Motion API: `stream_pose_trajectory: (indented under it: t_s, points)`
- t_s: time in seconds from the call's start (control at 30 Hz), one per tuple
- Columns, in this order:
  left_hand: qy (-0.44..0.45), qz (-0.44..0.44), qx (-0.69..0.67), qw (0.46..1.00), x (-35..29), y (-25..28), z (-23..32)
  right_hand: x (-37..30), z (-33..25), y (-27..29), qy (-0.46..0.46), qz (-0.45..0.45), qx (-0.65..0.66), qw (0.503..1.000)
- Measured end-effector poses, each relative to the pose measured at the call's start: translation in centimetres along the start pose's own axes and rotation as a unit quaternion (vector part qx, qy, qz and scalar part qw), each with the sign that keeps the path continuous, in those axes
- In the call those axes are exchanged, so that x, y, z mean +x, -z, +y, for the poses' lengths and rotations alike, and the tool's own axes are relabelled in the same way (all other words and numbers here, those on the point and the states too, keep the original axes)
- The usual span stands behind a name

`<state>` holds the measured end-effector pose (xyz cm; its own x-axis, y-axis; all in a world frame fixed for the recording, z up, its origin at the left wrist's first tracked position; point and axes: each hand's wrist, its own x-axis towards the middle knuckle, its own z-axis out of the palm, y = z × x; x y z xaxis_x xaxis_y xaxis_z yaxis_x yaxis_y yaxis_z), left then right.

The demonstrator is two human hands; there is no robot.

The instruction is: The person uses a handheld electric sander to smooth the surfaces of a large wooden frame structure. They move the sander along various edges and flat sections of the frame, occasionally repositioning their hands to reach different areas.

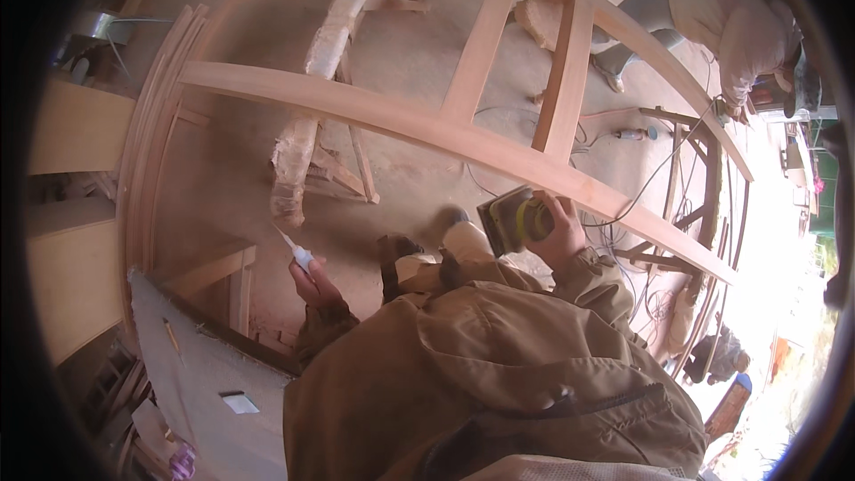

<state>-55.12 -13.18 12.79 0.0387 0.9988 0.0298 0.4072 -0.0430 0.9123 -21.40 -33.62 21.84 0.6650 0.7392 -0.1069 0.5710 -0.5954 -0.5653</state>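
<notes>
My left hand [313, 287] is closed around a small white bottle [301, 256] with a long thin nozzle pointing up and to the left. My right hand [563, 236] grips a green and black electric sander [518, 218], its flat dark pad turned to the left. The sander is beside the near rail of a large wooden frame [374, 116]; whether they touch I cannot tell. Two crosspieces, the left one [481, 44] paler in the light, join the frame's curved rails. Below the frame stands a wrapped sawhorse [298, 156].
At the upper right a co-worker [712, 18] bends over the frame's far rail. Cables and a power tool [634, 134] lie on the floor by a dark stand [708, 178]. On my left are stacked wooden strips [147, 160] and a grey bench [200, 392] bearing a pencil [171, 336].
</notes>
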Motion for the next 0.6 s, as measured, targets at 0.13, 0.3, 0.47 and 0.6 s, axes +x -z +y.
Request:
stream_pose_trajectory:
  t_s: [0.13, 0.3, 0.47, 0.6]
  points:
    - [0.026, -0.023, 0.025, 0.999, 1.8, -1.9, 0.4, 3.0, 0.3, -0.3, -0.032, 0.016, -0.043, 0.998]
    - [0.016, -0.016, 0.037, 0.999, 5.7, -4.3, 0.8, 8.0, 1.2, -2.1, -0.03, -0.005, -0.029, 0.999]
    - [0.039, -0.062, 0.039, 0.997, 10.4, -8.9, 3.0, 13.4, 1.4, -2.9, -0.013, -0.004, -0.009, 1.0]
    - [0.025, -0.042, 0.023, 0.999, 11.7, -13.9, 4.9, 16.3, 1.3, -1.7, -0.03, -0.003, 0.002, 1.0]
